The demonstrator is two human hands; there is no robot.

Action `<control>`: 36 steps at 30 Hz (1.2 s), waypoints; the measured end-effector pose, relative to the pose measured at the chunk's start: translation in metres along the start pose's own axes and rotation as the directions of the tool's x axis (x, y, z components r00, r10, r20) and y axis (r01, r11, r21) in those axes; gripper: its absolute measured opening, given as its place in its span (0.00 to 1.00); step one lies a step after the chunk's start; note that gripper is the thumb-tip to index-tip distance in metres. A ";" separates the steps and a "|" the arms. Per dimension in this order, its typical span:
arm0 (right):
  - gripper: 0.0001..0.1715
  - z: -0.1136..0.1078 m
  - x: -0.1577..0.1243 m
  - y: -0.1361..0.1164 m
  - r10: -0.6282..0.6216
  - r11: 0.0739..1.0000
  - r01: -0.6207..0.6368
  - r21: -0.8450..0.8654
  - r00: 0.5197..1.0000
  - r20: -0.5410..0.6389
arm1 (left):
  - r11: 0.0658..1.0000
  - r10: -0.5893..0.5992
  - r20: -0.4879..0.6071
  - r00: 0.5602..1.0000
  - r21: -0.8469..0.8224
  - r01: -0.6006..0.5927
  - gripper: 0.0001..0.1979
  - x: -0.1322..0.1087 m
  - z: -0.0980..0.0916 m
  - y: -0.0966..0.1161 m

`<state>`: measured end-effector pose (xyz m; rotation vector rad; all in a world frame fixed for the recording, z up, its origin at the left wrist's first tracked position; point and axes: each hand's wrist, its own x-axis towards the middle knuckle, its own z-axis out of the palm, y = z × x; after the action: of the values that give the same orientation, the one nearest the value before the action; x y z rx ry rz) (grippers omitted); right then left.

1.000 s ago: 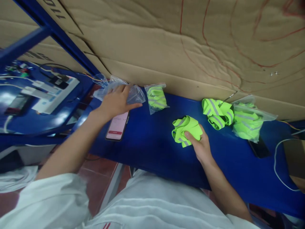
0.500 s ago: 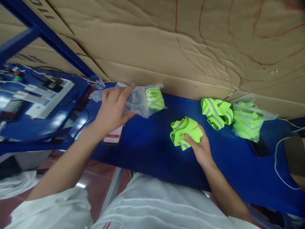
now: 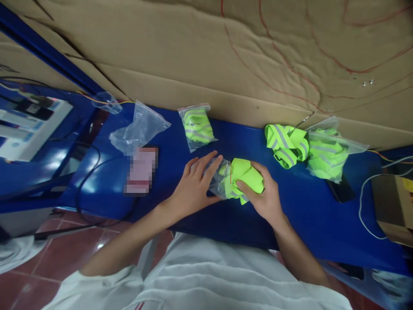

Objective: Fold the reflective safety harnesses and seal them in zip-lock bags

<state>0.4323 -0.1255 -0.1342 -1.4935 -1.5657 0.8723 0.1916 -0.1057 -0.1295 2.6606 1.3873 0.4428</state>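
In my right hand is a folded bundle of neon-yellow reflective strap with grey stripes. My left hand grips a clear plastic zip bag, whose mouth meets the left side of the bundle; part of the strap looks to be inside it. Behind my hands lies a filled zip bag of the same strap. Farther right rest a loose bundle of strap and another filled bag. An unfilled clear bag lies to the left.
A blurred-out phone lies at the left of the blue table. A dark phone sits partly under the right bag. At the far right stand a cardboard box and a white cable. A clear cup and power strip are left.
My left hand has moved right and toward me from the clear bags, bringing one bag to the strap bundle. One unfilled bag stays behind. My right hand still holds the bundle.
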 end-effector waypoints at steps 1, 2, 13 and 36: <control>0.32 -0.001 0.000 0.000 -0.002 1.000 0.002 0.003 1.000 0.008 | 1.000 0.002 0.007 1.000 -0.008 -0.002 0.57 0.001 0.000 0.000; 0.33 -0.002 0.001 -0.001 -0.004 1.000 0.004 0.007 1.000 0.021 | 1.000 0.001 0.016 1.000 -0.010 -0.001 0.58 0.003 -0.001 0.001; 0.29 -0.020 0.007 -0.005 -0.012 0.989 -0.003 0.145 0.995 0.103 | 0.925 -0.109 0.187 0.976 -0.342 0.169 0.43 0.014 -0.013 -0.005; 0.32 -0.049 0.018 -0.012 -0.295 0.923 0.019 0.384 0.675 0.676 | 0.020 -0.166 0.706 0.689 -0.696 0.718 0.23 -0.006 -0.009 -0.028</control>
<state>0.4702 -0.1106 -0.1003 -0.7387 -1.9117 1.6780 0.1636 -0.0947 -0.1290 0.9792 1.0857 0.3729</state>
